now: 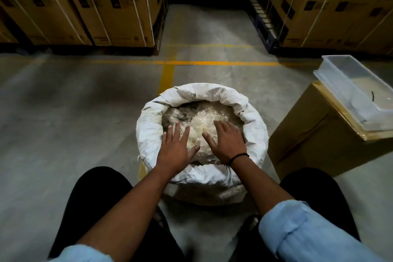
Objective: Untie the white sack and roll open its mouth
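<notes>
Your white sack point(202, 130) stands on the floor point(85, 123) at centre frame, mouth rolled open. Your left hand point(177, 149) and right hand point(228, 142) lie flat on the plastic point(202, 117) inside, fingers point(185, 132) spread apart, gripping nothing.

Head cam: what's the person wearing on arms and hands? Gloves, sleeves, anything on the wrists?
No gloves: both the left hand and the right hand are bare. Light blue sleeves are rolled up on both arms, leaving the forearms uncovered. A thin black band circles the right wrist; the left wrist has nothing on it.
</notes>
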The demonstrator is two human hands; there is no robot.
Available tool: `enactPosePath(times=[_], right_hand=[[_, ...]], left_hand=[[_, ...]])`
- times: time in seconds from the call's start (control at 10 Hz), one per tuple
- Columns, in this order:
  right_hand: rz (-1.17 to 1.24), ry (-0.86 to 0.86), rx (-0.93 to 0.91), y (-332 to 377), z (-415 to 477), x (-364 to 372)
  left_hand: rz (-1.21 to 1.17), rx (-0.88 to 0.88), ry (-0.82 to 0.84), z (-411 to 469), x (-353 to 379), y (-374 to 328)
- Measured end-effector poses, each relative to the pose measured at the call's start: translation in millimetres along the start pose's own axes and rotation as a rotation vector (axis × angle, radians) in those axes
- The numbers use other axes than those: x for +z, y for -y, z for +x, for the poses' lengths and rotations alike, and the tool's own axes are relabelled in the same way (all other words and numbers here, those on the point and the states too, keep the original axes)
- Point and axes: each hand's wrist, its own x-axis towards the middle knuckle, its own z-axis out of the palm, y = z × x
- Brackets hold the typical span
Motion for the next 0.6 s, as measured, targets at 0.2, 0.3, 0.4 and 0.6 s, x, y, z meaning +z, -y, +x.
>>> enactPosePath(times=[0.2,0.3,0.4,0.6], right_hand=[[-0.057,-0.118,-0.008,3,32,14],[-0.178,-0.030,-0.076,1,51,30],[-0.268,0.041,-0.141,-8,73,46],[-0.267,0.096,-0.176,-20,104,39]], left_hand=[[0.059,0.004,-0.191,38,2,5],[0.097,0.056,-0.189,63,11,8],[0.202,0.170,-0.166,87,25,17],[0.197,0.145,-0.092,117,16,22]])
